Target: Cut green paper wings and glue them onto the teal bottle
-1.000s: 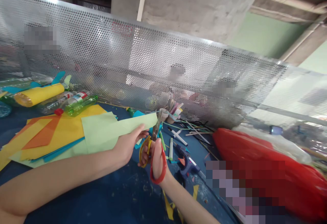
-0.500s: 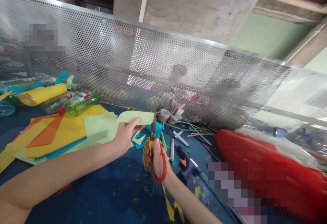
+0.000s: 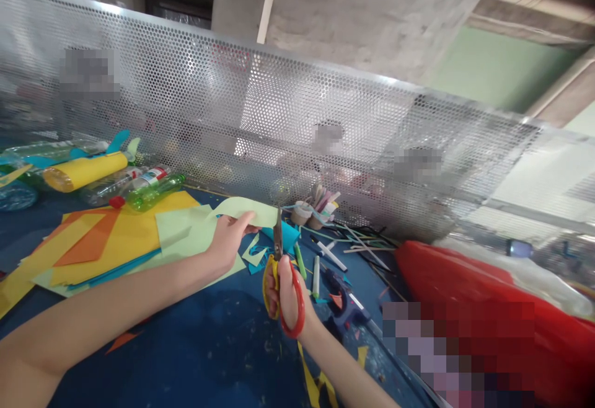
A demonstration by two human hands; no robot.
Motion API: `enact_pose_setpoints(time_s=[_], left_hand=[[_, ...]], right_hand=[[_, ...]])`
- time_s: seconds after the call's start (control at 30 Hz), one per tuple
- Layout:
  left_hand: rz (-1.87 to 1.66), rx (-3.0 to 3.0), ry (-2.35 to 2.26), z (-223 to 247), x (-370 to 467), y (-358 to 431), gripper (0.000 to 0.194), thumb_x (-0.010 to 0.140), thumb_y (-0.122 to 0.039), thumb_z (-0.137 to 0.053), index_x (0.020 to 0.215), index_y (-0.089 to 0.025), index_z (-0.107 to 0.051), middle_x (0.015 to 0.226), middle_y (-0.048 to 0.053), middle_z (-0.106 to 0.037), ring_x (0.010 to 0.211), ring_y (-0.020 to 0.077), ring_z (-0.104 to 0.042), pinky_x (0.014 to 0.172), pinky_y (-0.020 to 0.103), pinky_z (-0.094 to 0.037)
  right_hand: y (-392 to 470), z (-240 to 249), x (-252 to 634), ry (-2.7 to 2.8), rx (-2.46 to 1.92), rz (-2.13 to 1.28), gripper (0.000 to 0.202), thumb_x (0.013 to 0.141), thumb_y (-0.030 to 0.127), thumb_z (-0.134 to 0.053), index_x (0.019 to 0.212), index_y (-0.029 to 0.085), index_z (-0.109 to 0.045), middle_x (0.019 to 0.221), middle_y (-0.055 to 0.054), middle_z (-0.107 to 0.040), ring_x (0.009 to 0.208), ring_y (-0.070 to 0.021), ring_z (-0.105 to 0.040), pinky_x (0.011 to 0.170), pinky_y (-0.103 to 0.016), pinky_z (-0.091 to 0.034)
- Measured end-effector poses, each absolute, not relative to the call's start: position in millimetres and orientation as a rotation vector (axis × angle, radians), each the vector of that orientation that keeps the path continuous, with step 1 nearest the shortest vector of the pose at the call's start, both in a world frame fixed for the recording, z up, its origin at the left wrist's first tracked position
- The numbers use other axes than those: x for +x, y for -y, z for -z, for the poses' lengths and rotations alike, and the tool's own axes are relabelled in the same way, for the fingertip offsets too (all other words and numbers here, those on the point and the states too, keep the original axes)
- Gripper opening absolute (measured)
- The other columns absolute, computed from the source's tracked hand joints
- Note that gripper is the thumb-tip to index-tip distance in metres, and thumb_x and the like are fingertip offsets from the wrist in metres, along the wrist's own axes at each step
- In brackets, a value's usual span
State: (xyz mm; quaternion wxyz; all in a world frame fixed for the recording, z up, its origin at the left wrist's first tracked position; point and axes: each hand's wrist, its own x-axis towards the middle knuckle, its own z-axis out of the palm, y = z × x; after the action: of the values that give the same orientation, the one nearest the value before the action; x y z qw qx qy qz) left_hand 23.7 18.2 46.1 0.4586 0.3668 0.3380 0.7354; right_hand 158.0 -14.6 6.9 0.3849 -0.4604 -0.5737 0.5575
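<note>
A curved strip of pale green paper (image 3: 260, 211) is pinched in my left hand (image 3: 229, 240), raised over the table. My right hand (image 3: 287, 290) grips scissors (image 3: 277, 240) with one red and one yellow handle, their blades pointing up at the strip's right end. Whether the blades are parted is too small to tell. Below and left of the strip lie light green sheets (image 3: 186, 231), yellow sheets (image 3: 139, 231) and an orange piece (image 3: 90, 243). Small blue and green scraps (image 3: 255, 253) lie between my hands.
Plastic bottles (image 3: 155, 192) and a yellow paper-wrapped bottle (image 3: 88, 171) lie at the left. Markers (image 3: 316, 276), a blue glue gun (image 3: 346, 306) and a red bag (image 3: 465, 284) are at the right. A perforated metal screen (image 3: 279, 116) stands behind the blue table (image 3: 195, 346).
The camera view has shifted slightly, so the table items appear a little further right. The paper strip bows upward a bit more. Both hands keep their holds.
</note>
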Motion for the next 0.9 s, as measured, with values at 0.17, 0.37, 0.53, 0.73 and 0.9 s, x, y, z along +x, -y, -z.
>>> enact_pose_setpoints(time_s=[0.17,0.37,0.53,0.73,0.9], left_hand=[[-1.812,0.913,-0.832,-46.3,22.1,-19.8,0.019,0.067,-0.029,-0.066,0.062,-0.011,-0.067,0.061,0.006,-0.067,0.06,0.0161,-0.062,0.066,0.028,-0.05],[-1.844,0.865,-0.823,-47.9,17.6,-24.7,0.02,0.064,-0.031,-0.069,0.067,-0.013,-0.063,0.066,0.004,-0.066,0.062,0.0144,-0.061,0.065,0.028,-0.05],[-1.764,0.959,-0.792,-46.6,16.1,-26.7,0.027,0.066,-0.036,-0.069,0.08,-0.014,-0.066,0.078,0.006,-0.069,0.068,0.016,-0.063,0.068,0.029,-0.051],[-1.764,1.022,-0.812,-45.0,12.9,-30.7,0.033,0.068,-0.038,-0.068,0.091,-0.014,-0.067,0.088,0.007,-0.069,0.08,0.0191,-0.063,0.071,0.03,-0.051],[-1.809,1.133,-0.852,-42.7,8.0,-35.2,0.03,0.07,-0.038,-0.066,0.088,-0.014,-0.068,0.08,0.004,-0.069,0.074,0.0172,-0.062,0.071,0.031,-0.051]], right_hand=[[14.9,-8.6,158.5,1.455,-1.229,-1.436,0.058,0.076,0.073,-0.032,0.055,0.02,-0.037,0.036,0.007,-0.032,0.025,-0.0068,-0.033,0.026,-0.019,-0.028],[13.9,-8.0,159.1,1.493,-1.246,-1.47,0.058,0.076,0.074,-0.03,0.054,0.02,-0.036,0.037,0.007,-0.032,0.025,-0.0063,-0.033,0.027,-0.019,-0.028],[13.6,-7.0,158.6,1.487,-1.297,-1.443,0.057,0.077,0.072,-0.031,0.054,0.02,-0.036,0.037,0.007,-0.03,0.025,-0.0056,-0.03,0.027,-0.019,-0.028],[11.8,-7.2,161.5,1.555,-1.319,-1.404,0.057,0.077,0.072,-0.031,0.055,0.02,-0.037,0.036,0.006,-0.035,0.027,-0.0078,-0.035,0.029,-0.02,-0.03],[7.4,-4.5,166.0,1.685,-1.223,-1.36,0.058,0.078,0.071,-0.029,0.053,0.019,-0.04,0.045,-0.002,-0.054,0.042,-0.0127,-0.053,0.044,-0.023,-0.043]])
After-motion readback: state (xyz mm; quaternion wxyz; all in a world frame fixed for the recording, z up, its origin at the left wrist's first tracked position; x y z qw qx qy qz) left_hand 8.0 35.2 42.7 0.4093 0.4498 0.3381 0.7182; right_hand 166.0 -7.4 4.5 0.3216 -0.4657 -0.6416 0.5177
